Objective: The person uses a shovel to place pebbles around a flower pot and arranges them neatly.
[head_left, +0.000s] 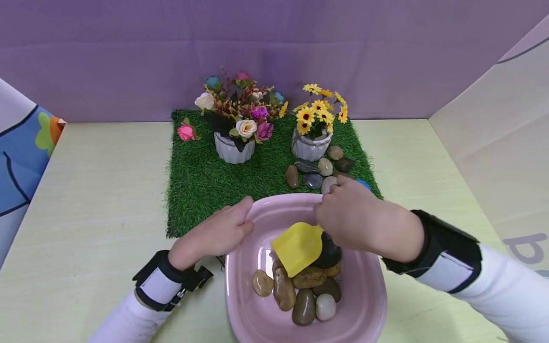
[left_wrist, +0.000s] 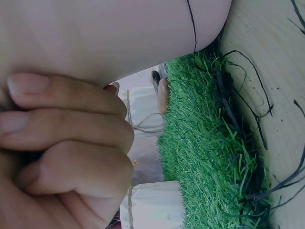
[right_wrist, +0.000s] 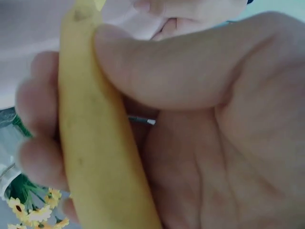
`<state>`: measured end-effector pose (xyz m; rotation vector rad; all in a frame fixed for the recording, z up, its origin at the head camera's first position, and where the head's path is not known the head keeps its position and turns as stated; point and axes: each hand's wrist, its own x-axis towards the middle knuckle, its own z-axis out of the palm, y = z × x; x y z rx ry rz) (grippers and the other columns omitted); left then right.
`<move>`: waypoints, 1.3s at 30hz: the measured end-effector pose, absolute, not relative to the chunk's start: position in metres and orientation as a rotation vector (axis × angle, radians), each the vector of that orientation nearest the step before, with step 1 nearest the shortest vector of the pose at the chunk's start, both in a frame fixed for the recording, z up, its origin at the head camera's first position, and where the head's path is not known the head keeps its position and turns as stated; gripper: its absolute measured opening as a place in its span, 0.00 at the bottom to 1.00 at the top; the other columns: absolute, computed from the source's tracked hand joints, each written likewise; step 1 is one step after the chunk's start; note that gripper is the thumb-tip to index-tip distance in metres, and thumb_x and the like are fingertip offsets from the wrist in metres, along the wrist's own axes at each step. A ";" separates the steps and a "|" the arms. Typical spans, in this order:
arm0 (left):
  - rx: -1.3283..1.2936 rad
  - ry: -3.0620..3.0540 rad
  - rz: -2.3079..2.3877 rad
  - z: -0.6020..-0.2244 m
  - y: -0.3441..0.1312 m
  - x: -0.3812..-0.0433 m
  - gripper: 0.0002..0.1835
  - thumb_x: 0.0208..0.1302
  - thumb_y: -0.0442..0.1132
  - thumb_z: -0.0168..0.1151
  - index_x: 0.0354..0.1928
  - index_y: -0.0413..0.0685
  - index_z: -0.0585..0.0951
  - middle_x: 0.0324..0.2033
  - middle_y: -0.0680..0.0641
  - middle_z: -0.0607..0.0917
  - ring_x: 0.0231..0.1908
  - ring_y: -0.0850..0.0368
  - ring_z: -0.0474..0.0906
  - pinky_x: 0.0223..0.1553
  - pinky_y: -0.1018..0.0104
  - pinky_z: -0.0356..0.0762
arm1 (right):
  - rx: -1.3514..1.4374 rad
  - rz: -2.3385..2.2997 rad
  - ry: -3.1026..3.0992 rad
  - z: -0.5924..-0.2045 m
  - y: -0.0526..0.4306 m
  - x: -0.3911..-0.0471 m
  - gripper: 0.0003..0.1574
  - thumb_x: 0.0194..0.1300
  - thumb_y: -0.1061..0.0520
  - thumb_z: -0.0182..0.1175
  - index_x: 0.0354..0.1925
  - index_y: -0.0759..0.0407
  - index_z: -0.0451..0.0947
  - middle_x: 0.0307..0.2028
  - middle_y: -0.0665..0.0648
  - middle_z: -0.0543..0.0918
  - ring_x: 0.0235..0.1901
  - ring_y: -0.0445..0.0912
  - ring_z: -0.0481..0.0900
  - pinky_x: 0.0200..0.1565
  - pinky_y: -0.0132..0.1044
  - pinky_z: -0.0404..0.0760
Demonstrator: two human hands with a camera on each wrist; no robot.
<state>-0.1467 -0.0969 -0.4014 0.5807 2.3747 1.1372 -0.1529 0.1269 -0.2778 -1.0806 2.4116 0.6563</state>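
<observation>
A pink basin (head_left: pixel 371 305) holds several smooth brown, white and black stones (head_left: pixel 284 288). My left hand (head_left: pixel 225 228) grips its upper left rim, thumb on top; in the left wrist view the curled fingers (left_wrist: pixel 71 95) lie against the basin's outer wall (left_wrist: pixel 119 38). Over the basin's far right side, my right hand (head_left: pixel 351 214) holds a yellow toy shovel (head_left: pixel 298 247). The shovel's blade slants down over the stones and overlaps a black one (head_left: pixel 329 252). In the right wrist view the thumb and fingers wrap round the thick yellow handle (right_wrist: pixel 95 124).
Behind the basin lies a green turf mat (head_left: pixel 193 176). On it stand a white pot (head_left: pixel 233 148) of mixed flowers and another pot (head_left: pixel 310 146) of yellow flowers, with several loose stones (head_left: pixel 313 180) and a pink rose (head_left: pixel 186 132). A blue thing (head_left: pixel 363 184) shows behind my right hand.
</observation>
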 end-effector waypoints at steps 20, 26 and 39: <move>0.604 2.377 1.137 -0.402 -0.098 -0.147 0.02 0.70 0.33 0.45 0.38 0.42 0.64 0.23 0.44 0.73 0.14 0.62 0.79 0.12 0.68 0.80 | -1.167 0.853 2.542 -0.305 0.117 -0.110 0.11 0.53 0.56 0.66 0.17 0.53 0.76 0.16 0.50 0.79 0.16 0.45 0.72 0.19 0.37 0.70; 0.612 2.378 1.135 -0.403 -0.098 -0.148 0.02 0.70 0.33 0.45 0.38 0.42 0.64 0.22 0.45 0.72 0.14 0.62 0.79 0.13 0.68 0.80 | -1.089 0.870 2.557 -0.305 0.110 -0.100 0.12 0.53 0.54 0.66 0.18 0.54 0.76 0.17 0.50 0.77 0.16 0.46 0.68 0.19 0.38 0.67; 0.602 2.375 1.142 -0.403 -0.098 -0.148 0.02 0.71 0.33 0.45 0.40 0.42 0.64 0.23 0.45 0.72 0.14 0.61 0.79 0.13 0.68 0.81 | -1.104 1.156 2.556 -0.323 0.095 -0.074 0.10 0.51 0.50 0.65 0.21 0.54 0.81 0.20 0.52 0.83 0.18 0.52 0.73 0.26 0.47 0.74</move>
